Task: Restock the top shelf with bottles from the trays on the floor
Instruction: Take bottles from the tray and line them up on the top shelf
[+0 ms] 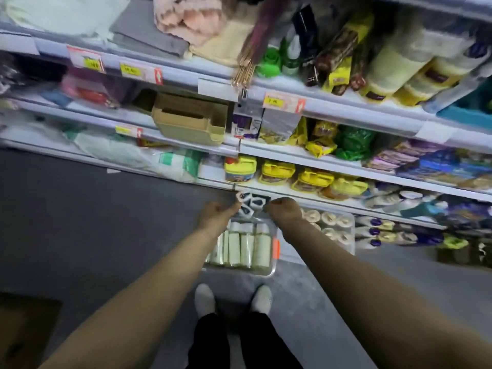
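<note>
Both hands' grip [217, 209] [283, 207] curled over clear plastic tray [269, 272], pale cylindrical bottles [247, 249]

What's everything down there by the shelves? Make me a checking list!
Surface: grey floor, partly dim.
Job's things: tray of pale bottles on the floor ahead of the shoes; second tray of round-topped items to its right.
Clutter: brown box on a middle shelf; yellow packs on a lower shelf.
Hands: left hand and right hand reach down over the black-and-white caps; grip unclear.
Cables: nothing seen.
Surroundings: stocked store shelves with price tags.
</note>
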`<state>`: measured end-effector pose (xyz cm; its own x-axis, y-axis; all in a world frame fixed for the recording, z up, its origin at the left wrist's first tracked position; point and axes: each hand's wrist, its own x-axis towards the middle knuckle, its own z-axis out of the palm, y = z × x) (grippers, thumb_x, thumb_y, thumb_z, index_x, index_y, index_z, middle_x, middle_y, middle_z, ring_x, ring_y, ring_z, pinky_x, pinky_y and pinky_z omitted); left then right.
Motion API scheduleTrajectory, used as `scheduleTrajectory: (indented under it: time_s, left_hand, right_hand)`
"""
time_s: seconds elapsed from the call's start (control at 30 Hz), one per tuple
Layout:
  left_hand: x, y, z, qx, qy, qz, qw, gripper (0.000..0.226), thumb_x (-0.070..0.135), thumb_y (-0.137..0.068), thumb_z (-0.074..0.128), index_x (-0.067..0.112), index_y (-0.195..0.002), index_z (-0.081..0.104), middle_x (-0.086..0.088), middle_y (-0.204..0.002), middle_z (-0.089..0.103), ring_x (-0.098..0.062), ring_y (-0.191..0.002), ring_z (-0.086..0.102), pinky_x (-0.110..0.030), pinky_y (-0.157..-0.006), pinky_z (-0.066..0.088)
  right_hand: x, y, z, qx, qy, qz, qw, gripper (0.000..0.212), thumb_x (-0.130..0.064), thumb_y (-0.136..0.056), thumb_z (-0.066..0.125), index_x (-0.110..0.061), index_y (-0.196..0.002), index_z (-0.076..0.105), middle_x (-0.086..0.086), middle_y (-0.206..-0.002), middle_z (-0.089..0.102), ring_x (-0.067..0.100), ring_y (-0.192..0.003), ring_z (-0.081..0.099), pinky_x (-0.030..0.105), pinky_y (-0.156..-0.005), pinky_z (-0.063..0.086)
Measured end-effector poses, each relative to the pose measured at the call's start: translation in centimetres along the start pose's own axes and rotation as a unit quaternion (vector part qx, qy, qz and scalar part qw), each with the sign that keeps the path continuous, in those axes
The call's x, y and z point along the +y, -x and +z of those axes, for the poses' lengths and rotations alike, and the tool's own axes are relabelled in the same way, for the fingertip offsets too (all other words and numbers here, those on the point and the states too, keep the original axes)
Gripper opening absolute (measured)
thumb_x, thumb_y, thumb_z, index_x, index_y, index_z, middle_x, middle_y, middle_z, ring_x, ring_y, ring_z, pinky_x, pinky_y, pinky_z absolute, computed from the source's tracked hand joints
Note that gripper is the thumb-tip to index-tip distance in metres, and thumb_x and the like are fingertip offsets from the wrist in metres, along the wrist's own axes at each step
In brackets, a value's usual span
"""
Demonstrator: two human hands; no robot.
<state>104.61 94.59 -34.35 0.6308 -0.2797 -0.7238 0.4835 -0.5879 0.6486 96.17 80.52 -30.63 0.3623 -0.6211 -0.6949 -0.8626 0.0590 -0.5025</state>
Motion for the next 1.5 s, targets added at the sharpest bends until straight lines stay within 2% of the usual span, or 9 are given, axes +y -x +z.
scheduleTrajectory:
  time_s: [0.1,0.2,0.33,0.53,0.7,0.87,1.0,1.1,1.5]
  left_hand:
    - [-4.3,-2.2,0.8,0.003,0.004,-0.053,0.999,0.055,0.056,-0.072,0.080,0.016,-0.106,0.062,-0.002,-0.096,0.068,-0.025,-0.094,0.068,-0.043,-0.094,0.056]
    - [-8.8,-4.5,1.1,0.001,-0.008,-0.088,0.996,0.089,0.078,-0.048,0.075,0.018,-0.111,0.061,-0.001,-0.109,0.070,-0.023,-0.100,0.069,-0.045,-0.095,0.056]
    - [-13.0,-6.8,1.8,0.028,-0.010,-0.107,0.994,0.108,0.081,-0.038,0.073,0.012,-0.121,0.062,-0.004,-0.114,0.070,-0.027,-0.103,0.069,-0.048,-0.093,0.057]
    - [-16.5,-8.7,2.7,0.042,-0.029,-0.139,0.989,0.082,0.057,-0.071,0.081,0.008,-0.131,0.054,-0.016,-0.120,0.066,-0.036,-0.108,0.066,-0.049,-0.093,0.056]
    - [-20.5,-11.7,4.9,0.042,-0.032,-0.163,0.985,0.076,0.047,-0.079,0.081,0.004,-0.135,0.052,-0.013,-0.134,0.057,-0.033,-0.118,0.060,-0.047,-0.100,0.053]
    - [-24.1,-15.2,7.9,0.027,-0.031,-0.185,0.982,0.076,0.048,-0.078,0.081,0.008,-0.135,0.052,-0.009,-0.133,0.057,-0.032,-0.116,0.061,-0.046,-0.101,0.052]
    - [-27.0,-18.0,10.0,0.013,-0.055,-0.187,0.981,0.075,0.050,-0.078,0.080,0.011,-0.134,0.051,-0.009,-0.133,0.057,-0.032,-0.118,0.060,-0.047,-0.102,0.051]
    - [-28.7,-19.7,11.1,0.009,-0.078,-0.193,0.978,0.072,0.049,-0.080,0.079,0.011,-0.135,0.051,-0.009,-0.135,0.057,-0.031,-0.120,0.059,-0.045,-0.103,0.049]
    - [-33.8,-26.7,9.7,0.104,-0.098,-0.201,0.969,0.082,0.034,-0.079,0.083,0.009,-0.145,0.042,-0.013,-0.145,0.047,-0.031,-0.128,0.052,-0.037,-0.097,0.047]
  right_hand:
    - [3.0,-2.2,1.9,-0.010,0.012,0.034,0.999,0.007,-0.016,-0.089,0.064,-0.010,-0.085,0.068,0.009,-0.080,0.062,0.027,-0.079,0.059,0.030,-0.069,0.043]
    - [5.8,-4.0,3.9,-0.029,0.015,0.077,0.996,0.031,-0.012,-0.088,0.063,-0.011,-0.060,0.051,0.005,-0.063,0.050,0.022,-0.060,0.047,0.027,-0.061,0.038]
    - [8.5,-6.0,6.3,-0.051,0.025,0.098,0.994,0.018,-0.014,-0.091,0.063,0.003,-0.087,0.070,0.014,-0.079,0.062,0.030,-0.081,0.060,0.032,-0.074,0.047]
    - [12.7,-9.3,10.1,-0.068,0.069,0.118,0.988,0.037,-0.013,-0.089,0.062,-0.014,-0.056,0.045,0.002,-0.057,0.045,0.019,-0.059,0.045,0.028,-0.066,0.039]
    - [16.0,-12.4,12.7,-0.071,0.058,0.155,0.984,0.027,-0.011,-0.089,0.061,-0.005,-0.063,0.059,0.009,-0.064,0.054,0.027,-0.071,0.055,0.031,-0.072,0.046]
    - [19.9,-16.2,15.0,-0.044,0.048,0.160,0.985,0.028,-0.010,-0.090,0.062,0.009,-0.110,0.069,0.026,-0.113,0.068,0.037,-0.108,0.065,0.045,-0.094,0.054]
    - [22.7,-19.2,16.7,-0.035,0.052,0.172,0.983,0.013,-0.008,-0.088,0.062,-0.002,-0.078,0.068,0.014,-0.078,0.063,0.029,-0.079,0.057,0.037,-0.077,0.053]
    - [24.7,-21.3,18.0,-0.032,0.059,0.189,0.980,0.038,-0.007,-0.085,0.061,-0.014,-0.053,0.040,0.002,-0.056,0.039,0.021,-0.058,0.041,0.026,-0.056,0.035]
    - [28.5,-26.0,26.7,-0.073,0.059,0.186,0.978,0.015,-0.009,-0.085,0.062,-0.011,-0.071,0.056,0.004,-0.068,0.048,0.016,-0.058,0.042,0.026,-0.055,0.034]
